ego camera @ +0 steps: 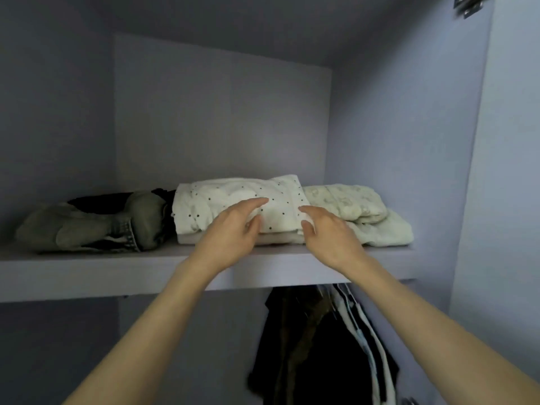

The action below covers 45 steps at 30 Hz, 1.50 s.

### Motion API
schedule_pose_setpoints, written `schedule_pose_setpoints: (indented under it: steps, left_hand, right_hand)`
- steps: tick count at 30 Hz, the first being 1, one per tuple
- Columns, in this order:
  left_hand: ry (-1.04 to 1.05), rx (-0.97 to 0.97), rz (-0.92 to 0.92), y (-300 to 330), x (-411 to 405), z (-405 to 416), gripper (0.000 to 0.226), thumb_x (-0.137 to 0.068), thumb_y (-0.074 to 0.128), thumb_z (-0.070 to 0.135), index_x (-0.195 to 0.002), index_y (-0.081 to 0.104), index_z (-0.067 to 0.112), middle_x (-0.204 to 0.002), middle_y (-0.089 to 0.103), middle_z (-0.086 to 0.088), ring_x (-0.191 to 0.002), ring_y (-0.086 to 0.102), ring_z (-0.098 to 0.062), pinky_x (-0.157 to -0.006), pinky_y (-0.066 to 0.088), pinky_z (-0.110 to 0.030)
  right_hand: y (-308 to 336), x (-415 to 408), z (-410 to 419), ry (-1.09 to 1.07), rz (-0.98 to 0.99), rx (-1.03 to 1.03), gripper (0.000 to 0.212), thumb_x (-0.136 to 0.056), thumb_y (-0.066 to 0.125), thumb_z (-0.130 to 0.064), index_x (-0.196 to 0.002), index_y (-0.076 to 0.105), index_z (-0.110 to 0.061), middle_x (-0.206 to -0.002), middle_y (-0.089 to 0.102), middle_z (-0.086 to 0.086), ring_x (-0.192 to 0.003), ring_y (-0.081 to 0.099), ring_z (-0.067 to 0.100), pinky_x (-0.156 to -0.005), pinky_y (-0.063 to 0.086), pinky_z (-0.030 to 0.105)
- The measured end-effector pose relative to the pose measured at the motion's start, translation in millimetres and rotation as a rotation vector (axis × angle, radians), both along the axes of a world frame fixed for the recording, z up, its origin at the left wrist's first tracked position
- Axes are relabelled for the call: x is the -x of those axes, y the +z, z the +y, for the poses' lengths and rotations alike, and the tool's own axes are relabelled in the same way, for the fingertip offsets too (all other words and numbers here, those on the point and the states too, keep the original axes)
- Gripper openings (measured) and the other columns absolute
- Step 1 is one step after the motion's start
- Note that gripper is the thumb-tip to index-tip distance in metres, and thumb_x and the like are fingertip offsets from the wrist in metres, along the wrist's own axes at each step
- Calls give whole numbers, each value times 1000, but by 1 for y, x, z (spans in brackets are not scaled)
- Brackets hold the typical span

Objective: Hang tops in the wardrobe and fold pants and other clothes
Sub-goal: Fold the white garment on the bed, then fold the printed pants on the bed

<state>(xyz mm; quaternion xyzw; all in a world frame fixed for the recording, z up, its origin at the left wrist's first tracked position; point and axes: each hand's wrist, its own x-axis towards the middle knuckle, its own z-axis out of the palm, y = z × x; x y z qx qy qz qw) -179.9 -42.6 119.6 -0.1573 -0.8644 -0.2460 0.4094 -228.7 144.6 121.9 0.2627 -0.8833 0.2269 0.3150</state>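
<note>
Both arms are reaching up to the wardrobe shelf, which is sitting about head height. The left hand is stretched out flat with its fingers straight and slightly spread, fingertips touching the front of a folded white dotted garment. The right hand is doing much the same from the other side, fingers relaxed and open, thumb by the lower front edge of the same bundle. Neither hand is gripping anything; they're framing the bundle from the front, one at each side of its middle.

The dotted garment is lying on top of another folded pale piece, and that little stack is sitting in the middle of the shelf, close to its front edge. Just to the right, touching it, a cream quilted garment is lying folded on a plain pale one. On the left, a lumpy olive-green garment is sprawling across the shelf with something black behind it, reaching right up to the dotted bundle.

Below the shelf, dark clothes are hanging together, with a few white ones packed in on their right. I can't make out the rail itself. A metal hinge is showing at the top right corner, on the wardrobe's side panel.
</note>
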Motion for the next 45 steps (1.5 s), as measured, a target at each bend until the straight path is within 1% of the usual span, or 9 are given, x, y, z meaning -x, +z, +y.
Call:
schedule_pose_setpoints:
  steps: [6,12,15,22,27,35,38,42,45]
  left_hand:
    - [-240,-202,-177,-80,-43,74,36,-96,43,7,-128,54,19,-118,59,12,-112,52,-1,-91,34,-4]
    - [-480,-81,-629,-186,-83,153,36,-98,45,15,-134,48,19,-127,55,3,-107,51,-4,-84,36,-5]
    - [-596,-25,-824,-236,-113,188,36,-99,44,15,-135,47,16,-130,53,0,-113,51,-10,-92,41,-18]
    - [-963,187,-998,-308,-207,267,33,-96,47,7,-128,54,11,-117,56,0,-108,54,-14,-83,36,-10]
    - [-1243,355,-989,-323,-295,336,29,-96,47,7,-122,59,11,-118,62,-5,-112,58,-19,-93,41,-20]
    - [-1702,647,-908,-333,-509,473,29,-96,47,12,-123,59,14,-115,63,4,-104,58,-5,-88,38,-9]
    - [-1765,691,-924,-332,-547,499,29,-97,45,13,-124,57,16,-118,60,7,-109,55,-4,-86,34,2]
    - [-1858,855,-868,-345,-658,570,31,-98,44,14,-127,55,19,-125,58,4,-116,52,-9,-98,38,-18]
    - [-1891,942,-857,-352,-713,609,31,-99,43,17,-127,54,21,-125,58,6,-115,52,-6,-95,38,-16]
  right_hand:
    - [-66,-70,66,-110,-98,127,33,-96,43,-27,-127,51,-20,-127,59,1,-114,55,25,-89,45,36]
    - [-187,-161,143,-345,-452,75,36,-96,43,-24,-131,48,-20,-128,57,8,-115,55,29,-93,45,38]
    - [-239,-220,173,-498,-594,122,38,-97,43,-25,-134,45,-19,-131,54,6,-116,54,27,-96,44,37]
    - [-299,-381,222,-856,-710,338,38,-97,46,-23,-134,46,-17,-128,59,7,-116,55,24,-96,42,31]
    - [-306,-504,252,-1143,-663,461,37,-96,47,-24,-132,48,-17,-123,62,6,-113,58,25,-94,44,32]
    - [-318,-761,301,-1639,-561,714,36,-98,43,-25,-134,46,-20,-123,62,1,-114,57,22,-95,44,35]
    - [-322,-798,312,-1679,-566,740,37,-98,43,-25,-134,45,-19,-124,62,2,-114,57,23,-93,45,34]
    - [-336,-906,360,-1820,-539,827,37,-97,44,-24,-134,46,-19,-125,61,4,-114,57,25,-92,47,36]
    - [-341,-966,391,-1880,-542,857,38,-97,44,-20,-135,46,-16,-124,62,6,-114,57,27,-92,46,37]
